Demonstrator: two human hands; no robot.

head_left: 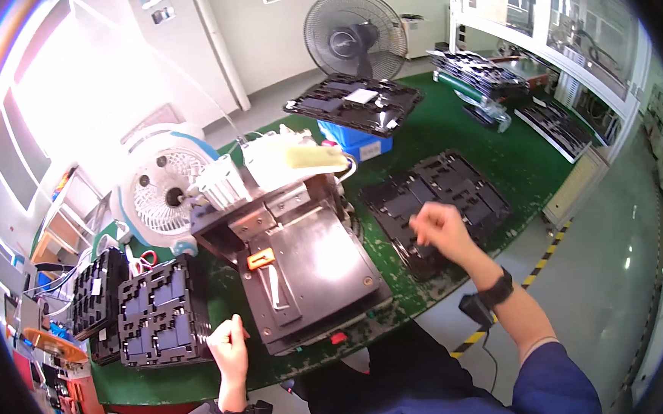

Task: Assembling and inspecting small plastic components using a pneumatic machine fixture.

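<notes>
My right hand (440,229) is above a black moulded tray (463,180) on the right of the green table. Its fingers are curled together, and anything between them is too small or hidden to make out. Near the table's front edge, my left hand (229,345) is closed with the thumb up, and nothing shows in it. Between the hands stands a machine with a dark metal bed (324,264). A slotted fixture on the bed carries an orange piece (260,258) and a pale strip (275,285) below it.
Stacked black trays (159,305) stand to the left of the machine. Another loaded tray (351,99) rests on a blue box (361,139) at the back. A white fan (165,187) and a black fan (355,35) stand beyond. More trays (483,72) lie at the far right.
</notes>
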